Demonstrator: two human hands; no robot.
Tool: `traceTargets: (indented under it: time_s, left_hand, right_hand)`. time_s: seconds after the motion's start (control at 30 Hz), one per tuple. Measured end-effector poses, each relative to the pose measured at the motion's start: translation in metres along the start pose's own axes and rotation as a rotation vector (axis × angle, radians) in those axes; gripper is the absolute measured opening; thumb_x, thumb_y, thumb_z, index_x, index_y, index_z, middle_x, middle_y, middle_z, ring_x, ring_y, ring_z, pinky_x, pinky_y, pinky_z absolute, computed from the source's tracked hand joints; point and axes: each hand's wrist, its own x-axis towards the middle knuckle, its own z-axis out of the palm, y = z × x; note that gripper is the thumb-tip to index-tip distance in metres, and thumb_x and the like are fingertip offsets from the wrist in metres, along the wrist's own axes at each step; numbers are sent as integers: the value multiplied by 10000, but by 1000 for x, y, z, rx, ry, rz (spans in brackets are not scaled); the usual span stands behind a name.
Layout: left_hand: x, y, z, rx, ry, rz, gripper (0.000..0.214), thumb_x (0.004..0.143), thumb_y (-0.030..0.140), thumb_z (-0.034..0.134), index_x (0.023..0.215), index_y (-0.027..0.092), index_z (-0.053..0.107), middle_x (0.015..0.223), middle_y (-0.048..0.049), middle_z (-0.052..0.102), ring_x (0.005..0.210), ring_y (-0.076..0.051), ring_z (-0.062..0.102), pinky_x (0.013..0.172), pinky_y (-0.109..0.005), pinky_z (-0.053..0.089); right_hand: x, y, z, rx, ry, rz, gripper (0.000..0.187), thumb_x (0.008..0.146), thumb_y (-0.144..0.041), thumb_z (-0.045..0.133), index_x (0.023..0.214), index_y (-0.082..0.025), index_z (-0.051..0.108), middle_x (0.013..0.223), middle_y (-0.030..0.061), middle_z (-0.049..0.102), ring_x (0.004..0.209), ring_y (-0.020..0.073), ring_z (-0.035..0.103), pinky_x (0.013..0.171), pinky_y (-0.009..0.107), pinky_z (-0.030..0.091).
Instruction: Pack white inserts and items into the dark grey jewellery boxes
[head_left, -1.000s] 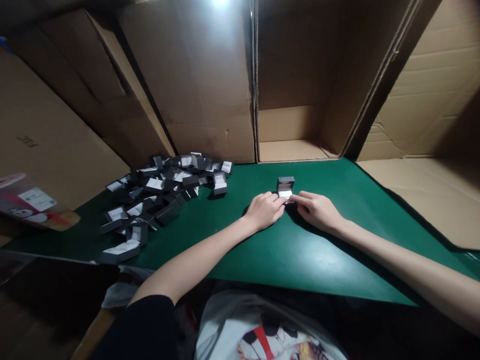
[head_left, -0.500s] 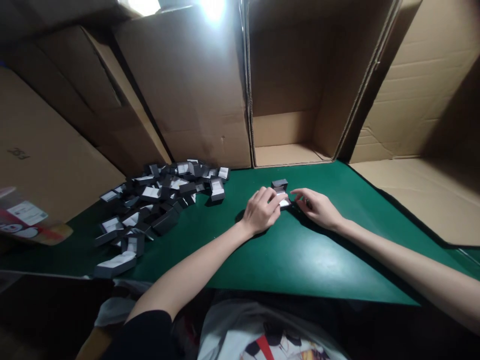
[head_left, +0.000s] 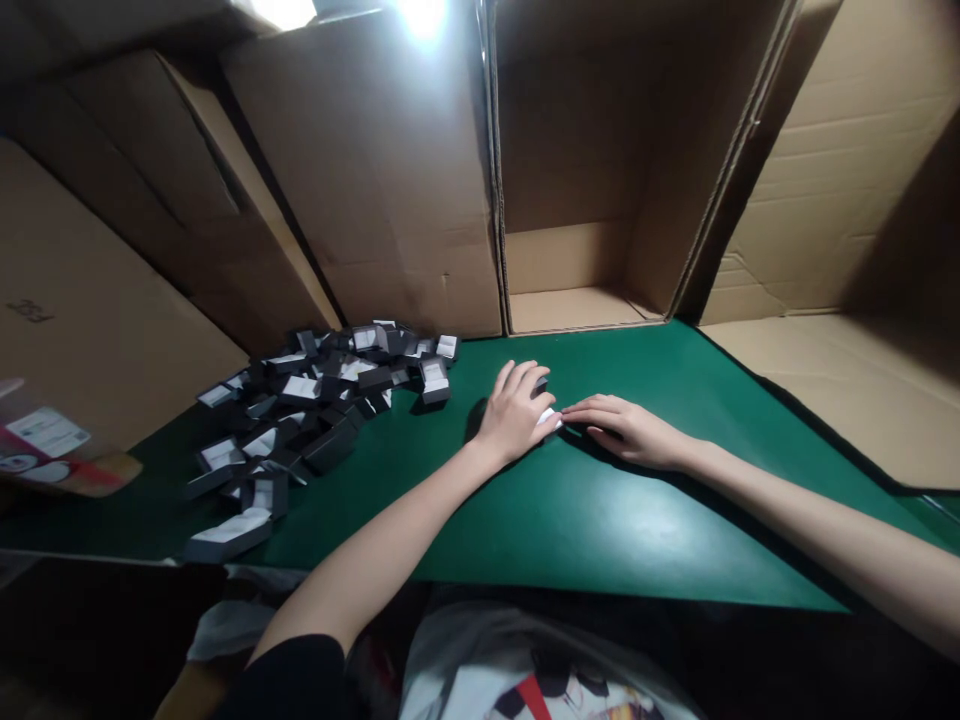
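A small dark grey jewellery box (head_left: 550, 421) with a white lining lies on the green table, mostly hidden under my left hand (head_left: 514, 412). That hand is closed round it, fingers over the far side and thumb along the near side. Just a corner of the dark lid (head_left: 540, 385) shows past the fingers. On the other side my right hand (head_left: 628, 430) lies low over the table. Its fingers are stretched out, their tips at the box's right edge, with the thumb apart below them.
A heap of similar open boxes (head_left: 322, 440) covers the table's left part. Tall cardboard cartons (head_left: 367, 180) stand along the back, and an open carton (head_left: 570, 260) faces me. At far left is a plastic tub (head_left: 52, 450) with a label. The green table (head_left: 637, 540) has its edge near me.
My left hand has moved slightly left and covers more of the box, which has shifted and turned with it. My right hand has come in until its straightened fingertips meet the box.
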Motion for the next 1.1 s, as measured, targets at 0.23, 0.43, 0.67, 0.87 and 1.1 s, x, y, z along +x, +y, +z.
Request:
traceTargets:
  time_s: [0.23, 0.43, 0.67, 0.87, 1.1]
  left_hand:
    - [-7, -49, -15, 304, -204, -424, 141, 828, 162, 677, 956, 220, 677, 1340, -60, 367, 1275, -272, 248, 1104, -525, 144]
    - [-22, -106, -27, 293, -362, -767, 194, 957, 299, 478, 1005, 284, 665, 1393, -26, 262, 1261, -301, 231, 990, -577, 315]
    - [-31, -134, -59, 115, -531, -953, 178, 929, 291, 510, 993, 341, 668, 1346, 12, 314, 1193, -300, 322, 955, -466, 399]
    - [-36, -145, -70, 114, -577, -933, 161, 902, 292, 584, 1045, 310, 656, 1245, -53, 407, 1162, -316, 379, 980, -473, 377]
    - [-38, -108, -125, -133, -376, -544, 434, 950, 484, 482, 1352, 336, 410, 1439, -19, 176, 1296, -292, 243, 1069, -378, 302]
  right_hand:
    - [-2, 2, -2, -7, -10, 31, 243, 913, -168, 410, 1079, -192, 585, 1225, 47, 537, 1070, 167, 503, 886, 343, 428]
    - [-3, 3, -1, -1, -18, 38, 249, 912, -180, 410, 1080, -186, 593, 1219, 69, 538, 1083, 174, 502, 885, 348, 427]
    - [-1, -1, -5, 15, -28, 45, 247, 920, -183, 408, 1088, -187, 589, 1224, 53, 536, 1074, 161, 496, 894, 348, 423]
    - [1, 1, -2, 1, -38, 42, 251, 926, -176, 399, 1085, -176, 593, 1224, 57, 538, 1064, 168, 503, 880, 359, 433]
    - [18, -42, -95, -103, 278, 3, 280, 900, -156, 466, 1155, -229, 557, 1221, 61, 533, 1108, 158, 506, 938, 355, 439]
